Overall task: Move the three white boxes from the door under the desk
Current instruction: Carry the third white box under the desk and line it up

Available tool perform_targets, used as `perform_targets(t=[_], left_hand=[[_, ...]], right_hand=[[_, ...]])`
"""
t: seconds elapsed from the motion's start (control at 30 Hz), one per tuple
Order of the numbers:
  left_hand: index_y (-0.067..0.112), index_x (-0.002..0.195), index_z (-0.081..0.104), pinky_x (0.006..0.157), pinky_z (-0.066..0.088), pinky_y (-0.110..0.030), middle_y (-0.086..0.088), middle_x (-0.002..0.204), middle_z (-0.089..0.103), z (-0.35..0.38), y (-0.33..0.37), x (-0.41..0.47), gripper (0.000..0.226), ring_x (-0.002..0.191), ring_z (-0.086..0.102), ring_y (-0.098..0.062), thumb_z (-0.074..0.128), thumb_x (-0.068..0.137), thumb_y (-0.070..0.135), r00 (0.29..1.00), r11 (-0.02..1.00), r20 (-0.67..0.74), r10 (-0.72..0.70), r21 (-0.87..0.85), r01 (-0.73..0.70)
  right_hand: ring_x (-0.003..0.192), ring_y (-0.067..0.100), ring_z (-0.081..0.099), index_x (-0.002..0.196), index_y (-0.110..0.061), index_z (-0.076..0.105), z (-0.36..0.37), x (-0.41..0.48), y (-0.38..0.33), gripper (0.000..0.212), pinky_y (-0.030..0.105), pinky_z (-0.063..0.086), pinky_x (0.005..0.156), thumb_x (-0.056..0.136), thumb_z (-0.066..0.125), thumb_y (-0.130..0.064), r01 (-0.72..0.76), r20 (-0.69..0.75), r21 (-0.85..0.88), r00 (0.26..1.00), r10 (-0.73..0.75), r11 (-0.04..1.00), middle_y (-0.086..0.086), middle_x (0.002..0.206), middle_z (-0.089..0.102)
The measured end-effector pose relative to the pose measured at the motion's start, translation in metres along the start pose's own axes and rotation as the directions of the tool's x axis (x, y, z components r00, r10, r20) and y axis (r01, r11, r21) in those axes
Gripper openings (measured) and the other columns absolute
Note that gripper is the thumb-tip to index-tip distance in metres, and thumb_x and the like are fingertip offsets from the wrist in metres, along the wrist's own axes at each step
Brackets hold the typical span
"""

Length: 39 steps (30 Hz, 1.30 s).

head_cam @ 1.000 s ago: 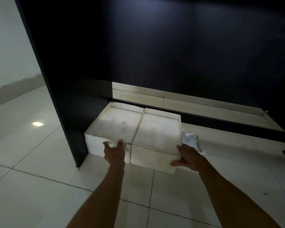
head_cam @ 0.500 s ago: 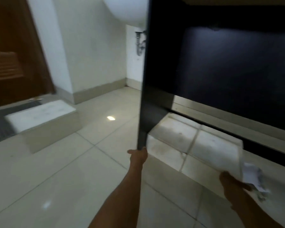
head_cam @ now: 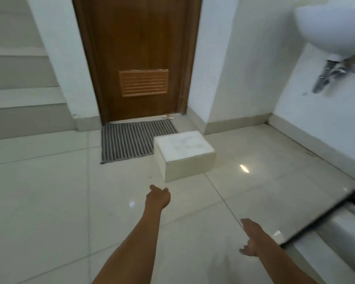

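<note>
One white box stands on the tiled floor beside the striped mat, in front of the brown door. My left hand reaches forward, a short way in front of the box, empty with fingers loosely curled. My right hand hangs lower right, fingers apart, holding nothing. At the right edge the dark desk panel cuts across, with part of a white box showing beneath it.
A grey striped doormat lies before the door. Stair steps rise at the left. A wall-mounted white sink with a chrome pipe hangs at the upper right. Glossy floor tiles spread all around.
My hands let go of the two boxes under the desk. The view swung left toward the door, and both hands now hang free above the floor, the left one nearing the remaining box.
</note>
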<state>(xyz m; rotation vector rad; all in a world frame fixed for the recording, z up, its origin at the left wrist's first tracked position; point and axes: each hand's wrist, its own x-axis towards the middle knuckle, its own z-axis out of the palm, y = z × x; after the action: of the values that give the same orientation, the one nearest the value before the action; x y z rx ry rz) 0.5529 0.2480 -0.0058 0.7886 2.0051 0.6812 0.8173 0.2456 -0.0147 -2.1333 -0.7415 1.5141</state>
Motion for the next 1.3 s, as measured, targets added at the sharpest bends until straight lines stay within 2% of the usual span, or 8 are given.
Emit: perform_targets(t=[0.13,0.37,0.43,0.63,0.8,0.97,1.07,1.3], left_hand=[[0.0,0.148,0.027,0.113,0.032,-0.038,-0.02,0.153,0.036,-0.086,0.002,0.035,0.061,0.14,0.036,-0.035,0.038,0.099,0.035,0.992,0.99,-0.038,-0.12,0.072,0.122],[0.0,0.148,0.029,0.113,0.036,-0.043,-0.019,0.153,0.035,-0.151,0.057,0.101,0.064,0.139,0.038,-0.036,0.036,0.099,0.041,0.962,0.957,-0.058,-0.268,0.095,0.273],[-0.002,0.147,0.03,0.112,0.035,-0.042,-0.02,0.151,0.037,-0.143,0.076,0.126,0.063,0.137,0.04,-0.036,0.036,0.1,0.04,0.951,0.948,-0.051,-0.304,0.085,0.307],[0.004,0.15,0.023,0.112,0.033,-0.044,-0.018,0.155,0.033,-0.084,0.116,0.226,0.074,0.14,0.037,-0.033,0.031,0.096,0.054,0.942,0.942,0.032,-0.335,0.023,0.335],[0.014,0.154,0.01,0.118,0.025,-0.047,-0.012,0.161,0.019,-0.056,0.135,0.289,0.089,0.147,0.024,-0.032,0.032,0.088,0.069,0.93,0.926,0.105,-0.353,-0.101,0.363],[0.023,0.154,0.008,0.111,0.035,-0.058,-0.009,0.162,0.016,-0.04,0.149,0.323,0.096,0.145,0.027,-0.036,0.041,0.081,0.075,0.908,0.878,0.159,-0.386,-0.24,0.415],[0.031,0.153,0.014,0.102,0.044,-0.06,-0.01,0.157,0.031,-0.032,0.153,0.326,0.087,0.137,0.04,-0.038,0.049,0.083,0.068,0.893,0.843,0.209,-0.4,-0.299,0.447],[0.032,0.148,0.029,0.101,0.048,-0.054,-0.01,0.139,0.055,-0.027,0.148,0.31,0.072,0.123,0.055,-0.037,0.059,0.085,0.053,0.943,0.927,0.015,-0.333,-0.179,0.33]], right_hand=[[0.093,0.031,0.045,0.132,0.0,0.047,0.048,0.002,-0.087,0.048,0.05,0.046,0.095,0.094,0.049,-0.028,0.084,-0.009,-0.187,0.996,-0.088,0.979,0.018,0.116,0.052],[0.087,0.032,0.062,0.103,0.008,0.066,0.088,0.034,-0.206,0.049,0.04,0.05,0.089,0.097,0.041,-0.033,0.185,-0.094,-0.545,0.956,-0.279,0.818,0.02,0.094,0.066],[0.097,0.035,0.063,0.102,0.007,0.066,0.096,0.057,-0.235,0.048,0.035,0.046,0.085,0.098,0.041,-0.034,0.197,-0.105,-0.594,0.942,-0.318,0.78,0.022,0.102,0.068],[0.116,0.034,0.056,0.119,-0.005,0.061,0.131,0.163,-0.315,0.044,0.042,0.042,0.104,0.093,0.052,-0.039,0.269,-0.093,-0.471,0.932,-0.35,0.84,0.017,0.123,0.063],[0.119,0.034,0.055,0.126,-0.01,0.056,0.162,0.238,-0.354,0.052,0.039,0.041,0.101,0.09,0.054,-0.046,0.24,-0.063,-0.482,0.95,-0.306,0.843,0.015,0.129,0.059],[0.127,0.034,0.048,0.135,-0.011,0.046,0.186,0.282,-0.367,0.072,0.04,0.038,0.103,0.084,0.049,-0.062,0.214,0.044,-0.563,0.972,-0.229,0.798,0.012,0.138,0.053],[0.128,0.035,0.046,0.138,-0.012,0.043,0.191,0.288,-0.367,0.084,0.041,0.039,0.101,0.077,0.049,-0.07,0.186,0.059,-0.576,0.981,-0.186,0.796,0.012,0.14,0.051],[0.123,0.034,0.051,0.134,-0.011,0.046,0.186,0.271,-0.367,0.09,0.042,0.044,0.1,0.068,0.06,-0.07,0.148,0.103,-0.522,0.989,-0.111,0.84,0.011,0.135,0.055]])
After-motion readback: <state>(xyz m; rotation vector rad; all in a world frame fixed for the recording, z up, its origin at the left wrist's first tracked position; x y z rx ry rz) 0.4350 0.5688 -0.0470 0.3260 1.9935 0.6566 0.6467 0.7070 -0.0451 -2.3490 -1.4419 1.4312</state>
